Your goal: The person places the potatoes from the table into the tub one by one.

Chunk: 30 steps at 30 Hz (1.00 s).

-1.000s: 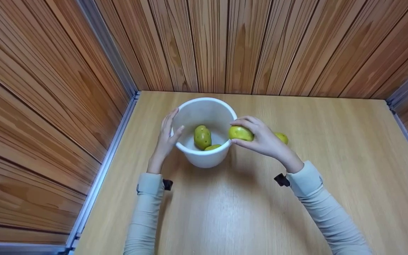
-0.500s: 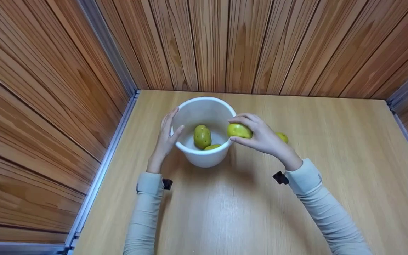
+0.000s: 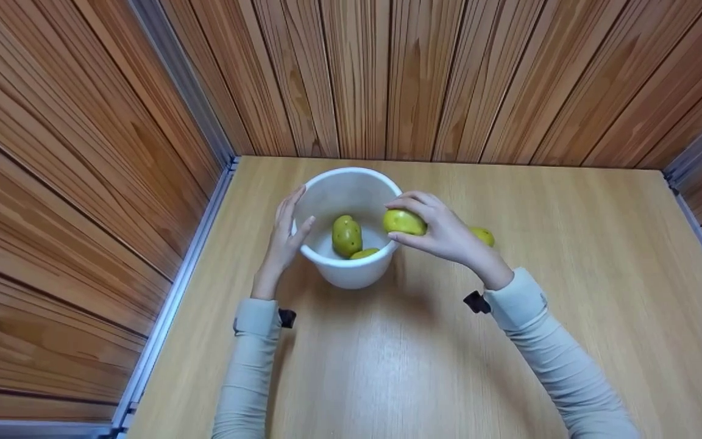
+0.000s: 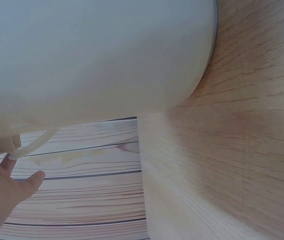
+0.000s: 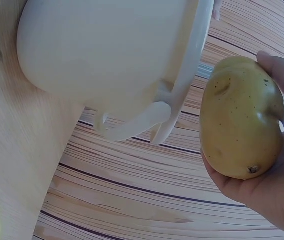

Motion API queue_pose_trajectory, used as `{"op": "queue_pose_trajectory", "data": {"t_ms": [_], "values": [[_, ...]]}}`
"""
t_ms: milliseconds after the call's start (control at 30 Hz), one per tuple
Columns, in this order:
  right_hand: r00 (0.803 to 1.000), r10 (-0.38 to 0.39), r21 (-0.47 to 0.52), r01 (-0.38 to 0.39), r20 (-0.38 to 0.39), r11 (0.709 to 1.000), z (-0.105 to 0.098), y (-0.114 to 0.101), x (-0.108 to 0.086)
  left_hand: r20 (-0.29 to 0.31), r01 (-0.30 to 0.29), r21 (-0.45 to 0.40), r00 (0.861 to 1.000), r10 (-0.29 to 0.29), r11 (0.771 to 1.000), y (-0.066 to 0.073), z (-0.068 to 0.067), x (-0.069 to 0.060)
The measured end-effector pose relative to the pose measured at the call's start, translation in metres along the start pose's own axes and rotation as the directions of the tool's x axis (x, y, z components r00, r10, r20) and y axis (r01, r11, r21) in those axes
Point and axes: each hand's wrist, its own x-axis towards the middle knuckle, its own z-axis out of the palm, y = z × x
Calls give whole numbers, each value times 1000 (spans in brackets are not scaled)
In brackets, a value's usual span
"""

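Your right grip (image 3: pixel 439 230) is closed round a potato (image 3: pixel 404 222) (long axis nine-to-three), the bucket (image 3: pixel 350 278) at its nine o'clock; your left grip (image 3: pixel 284 239), fingers extended, touches the opposite rim

Far wall (image 3: pixel 412 79): wood-grain planks, dark seams. Left wall (image 3: pixel 70 213): similar planks. 2 grey metal posts (image 3: pixel 181 79) at far corners. Pale wood-grain tabletop (image 3: pixel 601 274), soft glare (image 3: pixel 363 366) near middle.
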Motion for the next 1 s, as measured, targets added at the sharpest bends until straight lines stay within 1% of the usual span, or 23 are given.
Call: {"op": "queue_pose_trajectory", "data": {"t_ms": [100, 133, 333, 467, 567, 733, 1000], "values": [[1000, 0, 5, 0, 3, 1000, 1, -1, 2, 1, 9, 0, 1000, -9, 1000, 1, 0, -1], [1000, 0, 6, 0, 6, 1000, 2, -1, 3, -2, 7, 3, 1000, -7, 1000, -5, 1, 1], [1000, -6, 12, 6, 25, 1000, 4, -3, 7, -5, 15, 17, 1000, -15, 1000, -6, 1, -1], [1000, -19, 12, 18, 25, 1000, 5, -6, 10, -9, -3, 19, 1000, 3, 1000, -7, 1, 0], [999, -25, 11, 25, 24, 1000, 6, -7, 13, -13, -5, 15, 1000, 6, 1000, -7, 1, 2], [999, -14, 13, 13, 34, 1000, 7, -9, 16, -8, 21, 2, 1000, -21, 1000, -6, 1, 2], [999, -21, 25, 20, 41, 999, 12, -10, 21, 1, 0, 14, 1000, 0, 1000, -6, 1, 2]]}}
